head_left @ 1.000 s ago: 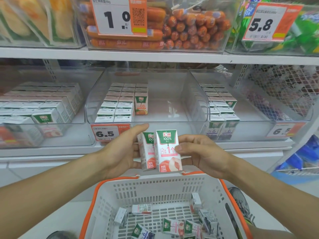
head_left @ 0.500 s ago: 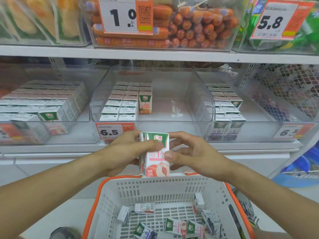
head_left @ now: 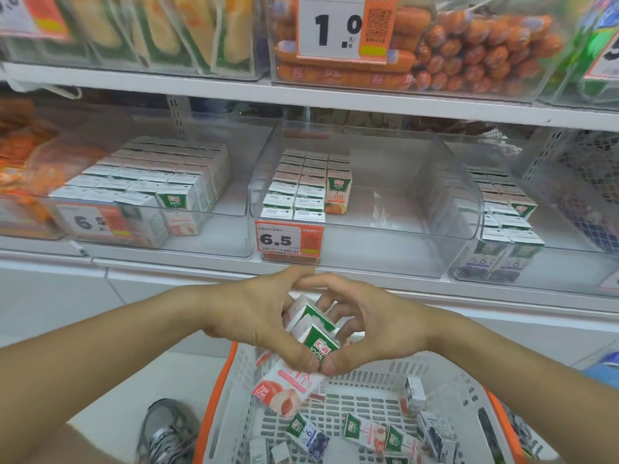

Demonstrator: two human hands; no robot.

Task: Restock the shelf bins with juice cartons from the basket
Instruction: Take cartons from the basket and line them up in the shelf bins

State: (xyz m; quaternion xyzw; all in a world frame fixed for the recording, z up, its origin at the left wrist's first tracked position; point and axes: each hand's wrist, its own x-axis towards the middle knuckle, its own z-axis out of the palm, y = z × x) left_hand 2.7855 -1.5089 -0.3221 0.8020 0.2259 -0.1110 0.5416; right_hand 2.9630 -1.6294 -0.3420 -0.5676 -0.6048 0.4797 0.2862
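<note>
- Several loose juice cartons (head_left: 366, 432) lie on their sides on the floor of the white, orange-rimmed basket (head_left: 435, 373), nearest the camera; a grey shoe (head_left: 164, 430) shows on the floor just left of it.
- Two peach cartons (head_left: 310, 333) are held above the basket's near-left corner, tilted with their green tops up toward the shelf and their pink bottoms down.
- Both hands close round this pair: the left hand (head_left: 258, 316) curls its fingers and thumb on the left side, the right hand (head_left: 371, 324) on the right, thumbs meeting on the front face.
- Judging by this, the step in hand is squaring the pair together before shelving it.
- Beyond, the middle bin (head_left: 385, 259) holds orange cartons (head_left: 303, 185) only on its left; its right part is bare.
- Farther left, the left bin (head_left: 214, 244) carries peach-fronted cartons (head_left: 157, 182) of seemingly the same kind.
- Next move probably calls for righting the pair, lifting it over a bin's front lip, and setting it upright beside matching stock.
</note>
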